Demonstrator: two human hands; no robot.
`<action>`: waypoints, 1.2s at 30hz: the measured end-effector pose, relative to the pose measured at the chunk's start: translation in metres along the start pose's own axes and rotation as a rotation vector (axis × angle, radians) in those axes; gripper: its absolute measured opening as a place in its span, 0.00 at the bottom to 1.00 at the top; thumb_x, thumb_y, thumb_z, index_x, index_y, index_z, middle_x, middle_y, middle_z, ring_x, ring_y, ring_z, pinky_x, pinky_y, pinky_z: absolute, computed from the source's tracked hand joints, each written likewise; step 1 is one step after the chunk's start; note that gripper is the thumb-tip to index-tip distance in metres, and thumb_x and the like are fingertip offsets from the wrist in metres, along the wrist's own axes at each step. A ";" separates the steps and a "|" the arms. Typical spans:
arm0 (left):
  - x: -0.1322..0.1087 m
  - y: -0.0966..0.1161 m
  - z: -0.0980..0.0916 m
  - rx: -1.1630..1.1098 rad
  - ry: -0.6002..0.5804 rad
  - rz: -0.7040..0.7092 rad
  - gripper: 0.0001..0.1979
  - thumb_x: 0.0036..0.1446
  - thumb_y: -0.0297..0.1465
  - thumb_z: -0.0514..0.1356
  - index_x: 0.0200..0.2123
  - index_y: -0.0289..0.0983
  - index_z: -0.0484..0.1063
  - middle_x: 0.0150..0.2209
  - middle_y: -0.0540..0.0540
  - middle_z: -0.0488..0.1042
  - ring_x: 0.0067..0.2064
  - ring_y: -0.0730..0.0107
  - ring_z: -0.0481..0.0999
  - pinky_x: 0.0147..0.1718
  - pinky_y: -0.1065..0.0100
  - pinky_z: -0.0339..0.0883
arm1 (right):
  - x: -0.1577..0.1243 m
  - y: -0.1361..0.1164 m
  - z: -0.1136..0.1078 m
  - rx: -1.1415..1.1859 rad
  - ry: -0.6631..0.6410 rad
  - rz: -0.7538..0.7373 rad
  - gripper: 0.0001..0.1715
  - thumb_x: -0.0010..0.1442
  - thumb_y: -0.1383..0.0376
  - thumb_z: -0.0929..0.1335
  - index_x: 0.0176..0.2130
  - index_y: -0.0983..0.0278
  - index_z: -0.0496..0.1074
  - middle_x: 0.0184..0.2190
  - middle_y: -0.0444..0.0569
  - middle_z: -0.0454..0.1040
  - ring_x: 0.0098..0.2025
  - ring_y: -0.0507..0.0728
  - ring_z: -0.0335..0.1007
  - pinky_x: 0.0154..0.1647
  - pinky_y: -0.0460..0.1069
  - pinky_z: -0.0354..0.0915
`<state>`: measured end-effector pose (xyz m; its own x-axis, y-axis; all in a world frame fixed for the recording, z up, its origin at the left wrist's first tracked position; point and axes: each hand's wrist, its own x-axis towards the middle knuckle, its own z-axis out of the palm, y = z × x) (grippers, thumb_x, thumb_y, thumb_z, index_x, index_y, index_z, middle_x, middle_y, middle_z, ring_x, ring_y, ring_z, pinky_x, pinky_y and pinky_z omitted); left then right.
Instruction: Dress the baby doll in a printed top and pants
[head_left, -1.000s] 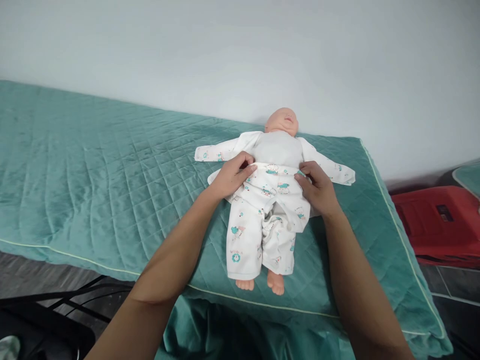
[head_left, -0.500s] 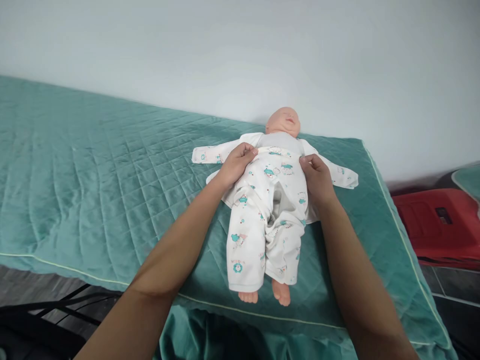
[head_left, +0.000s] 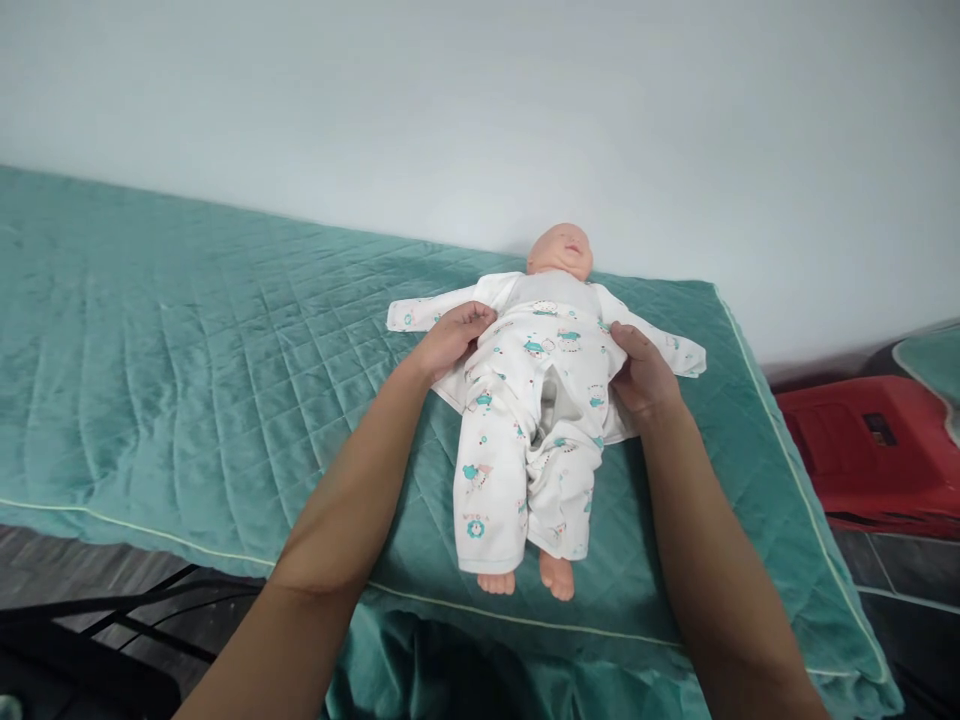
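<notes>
A baby doll (head_left: pixel 561 252) lies on its back, its bare feet toward me. It wears printed white trousers (head_left: pixel 491 480) pulled up over its belly, and a matching long-sleeved baby shirt (head_left: pixel 679 352) spread open beneath, both sleeves stretched outward. At the doll's waist on the left, my left hand (head_left: pixel 454 340) is closed, fingertips bent together at the shirt's edge beside the trousers. On the opposite side, my right hand (head_left: pixel 646 375) rests against the trousers with its thumb raised; its other fingers are partly hidden behind the cloth.
A green quilted cover (head_left: pixel 225 380) with pale piping lies under the doll, against a white wall (head_left: pixel 375 120). A red plastic object (head_left: pixel 870 440) stands low beyond the right edge. Black metal bars (head_left: pixel 135 605) show at lower left.
Both hands have moved off the trousers' waistband, outward and slightly down along the sides. The right thumb has lifted. The doll's pose looks unchanged; the view has shifted slightly.
</notes>
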<state>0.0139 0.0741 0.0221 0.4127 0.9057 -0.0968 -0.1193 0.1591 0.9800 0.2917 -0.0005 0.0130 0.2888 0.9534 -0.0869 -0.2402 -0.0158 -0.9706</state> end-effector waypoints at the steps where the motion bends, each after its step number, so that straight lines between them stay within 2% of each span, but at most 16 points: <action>1: -0.002 0.001 -0.002 0.024 -0.040 0.011 0.12 0.52 0.36 0.68 0.34 0.37 0.72 0.29 0.52 0.68 0.27 0.77 0.62 0.26 0.72 0.55 | -0.002 -0.002 -0.001 0.030 0.001 0.007 0.21 0.45 0.53 0.80 0.29 0.58 0.70 0.26 0.41 0.71 0.27 0.53 0.66 0.27 0.49 0.69; 6: -0.010 0.008 -0.014 0.109 -0.241 -0.009 0.19 0.49 0.36 0.70 0.42 0.38 0.70 0.28 0.54 0.68 0.26 0.77 0.62 0.26 0.73 0.52 | -0.013 -0.015 -0.009 0.073 -0.079 0.045 0.16 0.45 0.61 0.80 0.34 0.58 0.76 0.26 0.39 0.72 0.27 0.50 0.65 0.26 0.45 0.65; 8: -0.010 0.009 -0.018 0.123 -0.282 -0.017 0.20 0.48 0.35 0.70 0.43 0.39 0.70 0.29 0.53 0.69 0.26 0.77 0.63 0.27 0.72 0.53 | -0.017 -0.019 -0.012 0.024 -0.138 0.057 0.16 0.47 0.62 0.79 0.37 0.58 0.77 0.28 0.39 0.73 0.28 0.50 0.66 0.28 0.45 0.65; 10: -0.008 0.007 -0.020 0.150 -0.272 -0.011 0.18 0.48 0.34 0.70 0.40 0.38 0.69 0.29 0.53 0.69 0.26 0.77 0.62 0.26 0.72 0.51 | -0.019 -0.022 -0.015 -0.048 -0.185 0.061 0.16 0.48 0.63 0.78 0.39 0.58 0.77 0.30 0.40 0.74 0.29 0.50 0.67 0.30 0.45 0.65; 13: -0.003 0.000 -0.018 0.252 -0.177 0.039 0.13 0.51 0.35 0.67 0.35 0.38 0.67 0.27 0.54 0.65 0.25 0.77 0.58 0.25 0.71 0.48 | -0.019 -0.022 -0.015 -0.162 -0.214 0.043 0.18 0.45 0.66 0.78 0.37 0.60 0.76 0.31 0.41 0.75 0.31 0.50 0.68 0.32 0.46 0.64; 15: 0.001 -0.006 -0.012 0.300 -0.027 0.155 0.10 0.55 0.34 0.64 0.33 0.38 0.65 0.27 0.54 0.63 0.26 0.76 0.58 0.26 0.71 0.50 | -0.018 -0.019 -0.014 -0.238 -0.187 0.022 0.17 0.43 0.68 0.77 0.35 0.61 0.74 0.30 0.40 0.74 0.30 0.51 0.67 0.32 0.46 0.62; 18: 0.006 -0.012 -0.002 0.355 0.192 0.303 0.07 0.58 0.31 0.60 0.33 0.39 0.62 0.28 0.53 0.61 0.29 0.73 0.60 0.30 0.70 0.54 | -0.016 -0.016 -0.009 -0.425 -0.072 -0.015 0.12 0.44 0.68 0.73 0.33 0.60 0.70 0.27 0.39 0.70 0.26 0.50 0.62 0.28 0.46 0.57; 20: 0.007 -0.014 0.004 0.424 0.249 0.296 0.06 0.60 0.31 0.59 0.34 0.39 0.62 0.28 0.53 0.62 0.31 0.72 0.61 0.32 0.69 0.55 | -0.016 -0.015 -0.004 -0.622 0.028 -0.064 0.10 0.47 0.68 0.69 0.33 0.60 0.69 0.27 0.40 0.69 0.25 0.51 0.61 0.27 0.48 0.57; 23: 0.007 -0.012 0.008 0.544 0.270 0.263 0.06 0.61 0.30 0.58 0.34 0.40 0.61 0.28 0.53 0.65 0.32 0.70 0.63 0.34 0.68 0.56 | -0.017 -0.015 0.003 -0.893 0.145 -0.183 0.08 0.50 0.68 0.67 0.35 0.61 0.69 0.31 0.44 0.74 0.29 0.54 0.67 0.33 0.50 0.61; 26: 0.006 -0.010 0.007 0.681 0.234 0.256 0.05 0.60 0.28 0.57 0.34 0.40 0.62 0.30 0.52 0.68 0.33 0.68 0.66 0.36 0.67 0.57 | -0.018 -0.016 0.005 -1.021 0.160 -0.196 0.08 0.52 0.66 0.66 0.36 0.62 0.71 0.33 0.48 0.77 0.35 0.57 0.70 0.38 0.52 0.62; 29: 0.006 -0.008 0.003 0.725 0.117 0.220 0.01 0.59 0.28 0.55 0.36 0.39 0.64 0.32 0.50 0.72 0.36 0.66 0.70 0.37 0.66 0.59 | -0.019 -0.017 0.003 -1.028 0.129 -0.123 0.11 0.53 0.62 0.67 0.37 0.64 0.75 0.33 0.50 0.78 0.36 0.59 0.71 0.38 0.52 0.62; 33: 0.003 0.002 0.000 0.748 -0.042 0.106 0.07 0.59 0.30 0.54 0.39 0.38 0.70 0.37 0.46 0.77 0.36 0.64 0.73 0.35 0.65 0.62 | -0.022 -0.017 -0.001 -0.935 0.036 -0.070 0.15 0.55 0.61 0.64 0.38 0.64 0.77 0.29 0.46 0.76 0.31 0.56 0.68 0.32 0.50 0.60; 36: 0.000 0.013 0.000 0.833 -0.110 0.102 0.09 0.55 0.30 0.54 0.37 0.37 0.74 0.39 0.45 0.79 0.39 0.61 0.74 0.38 0.64 0.64 | -0.022 -0.017 -0.001 -0.871 -0.016 -0.072 0.15 0.54 0.61 0.65 0.37 0.64 0.77 0.26 0.43 0.73 0.28 0.53 0.63 0.29 0.48 0.57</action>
<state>0.0128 0.0762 0.0348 0.5266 0.8497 -0.0256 0.5262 -0.3022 0.7949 0.2901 -0.0218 0.0317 0.2617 0.9649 -0.0219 0.5737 -0.1738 -0.8004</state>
